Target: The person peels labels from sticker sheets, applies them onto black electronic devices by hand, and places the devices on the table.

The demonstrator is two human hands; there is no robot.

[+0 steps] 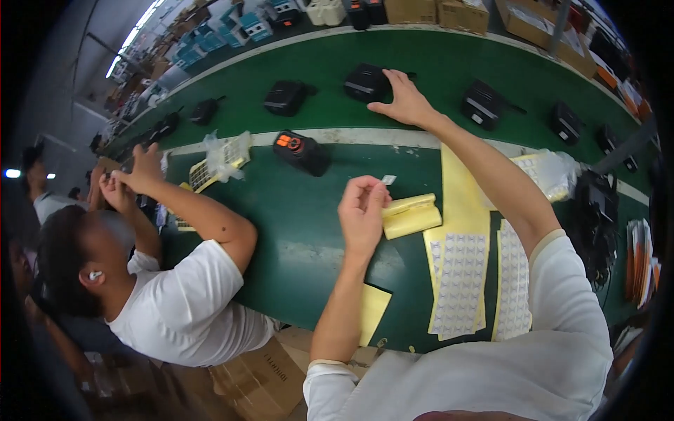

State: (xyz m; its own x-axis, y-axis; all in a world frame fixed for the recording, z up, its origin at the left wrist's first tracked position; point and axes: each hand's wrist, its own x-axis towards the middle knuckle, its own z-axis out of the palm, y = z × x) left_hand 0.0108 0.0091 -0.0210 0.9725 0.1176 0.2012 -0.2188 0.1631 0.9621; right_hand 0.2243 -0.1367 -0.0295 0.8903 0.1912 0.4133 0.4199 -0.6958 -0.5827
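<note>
My left hand (363, 214) is above the green table, its thumb and fingers pinched on a small white label (388, 180). Just right of it lies a curled yellow backing sheet (413, 216). My right hand (407, 100) reaches over the green conveyor, thumb and fingers spread around the right side of a black case (366, 83); whether the fingertips press on it is hard to tell. A black device with orange parts (302, 152) rests on the near table, left of my hands. Sheets of printed labels (460, 284) lie to the right.
More black cases (285, 97) (483, 104) sit along the conveyor (435, 56). A co-worker (175, 295) in a white shirt works at the left. Black cables (595, 217) hang at the right. Plastic-wrapped labels (551, 173) lie near the conveyor's edge.
</note>
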